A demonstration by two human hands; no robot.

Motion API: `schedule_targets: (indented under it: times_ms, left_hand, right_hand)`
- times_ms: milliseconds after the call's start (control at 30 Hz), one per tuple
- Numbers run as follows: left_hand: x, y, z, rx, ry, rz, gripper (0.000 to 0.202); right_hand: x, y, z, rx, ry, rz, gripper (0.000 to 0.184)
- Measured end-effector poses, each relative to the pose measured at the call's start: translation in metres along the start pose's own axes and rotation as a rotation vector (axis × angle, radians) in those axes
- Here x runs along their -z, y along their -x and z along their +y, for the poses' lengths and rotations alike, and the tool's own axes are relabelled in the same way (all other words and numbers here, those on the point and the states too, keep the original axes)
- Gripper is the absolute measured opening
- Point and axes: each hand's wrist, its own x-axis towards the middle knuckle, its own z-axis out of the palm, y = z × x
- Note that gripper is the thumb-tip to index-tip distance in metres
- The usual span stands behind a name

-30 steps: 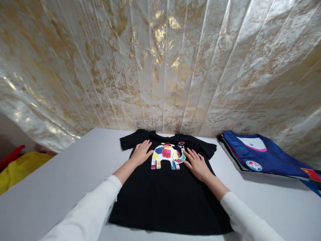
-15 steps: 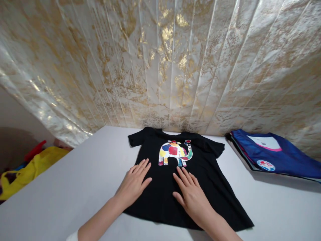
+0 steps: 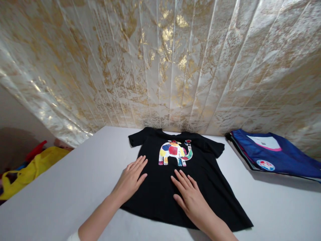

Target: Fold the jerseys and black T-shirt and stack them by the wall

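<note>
A black T-shirt (image 3: pixel 213 187) with a many-coloured elephant print (image 3: pixel 175 153) lies spread flat, front up, on a white table (image 3: pixel 75 180). My left hand (image 3: pixel 130 179) rests flat on the shirt's left edge, fingers stretched out, partly over the table. My right hand (image 3: pixel 190 195) lies flat on the shirt's lower middle, below the elephant, fingers apart. Neither hand holds anything.
A stack of folded blue garments (image 3: pixel 273 157) lies at the table's far right. A gold and cream curtain (image 3: pixel 160 67) hangs right behind the table. Yellow and red fabric (image 3: pixel 30 167) sits off the table's left edge.
Both hands have slid from beside the elephant print down toward the hem, flat on the shirt. My left hand has since edged to the left side. My view has shifted.
</note>
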Motion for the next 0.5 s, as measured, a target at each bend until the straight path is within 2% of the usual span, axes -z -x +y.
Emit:
schedule_targets:
  times_ms: [133,200,300,400,500]
  left_hand:
    - [0.012,0.005,-0.013,0.166,0.045,0.108,0.040]
    - [0.018,0.009,-0.020,0.256,0.087,0.160,0.037]
    - [0.026,0.016,-0.025,0.317,0.152,0.206,0.032]
    - [0.033,0.023,-0.014,0.336,0.178,0.192,0.023]
    - [0.037,0.031,0.008,0.379,0.038,0.085,0.014]
  right_hand:
    - [0.003,0.004,-0.022,0.173,-0.101,0.015,0.053]
    - [0.002,0.005,-0.032,0.260,-0.127,-0.038,0.055]
    - [-0.002,0.005,-0.040,0.304,-0.122,-0.134,0.056]
    - [-0.006,0.004,-0.042,0.316,-0.116,-0.162,0.057]
    - [-0.010,0.004,-0.042,0.347,-0.130,-0.161,0.055]
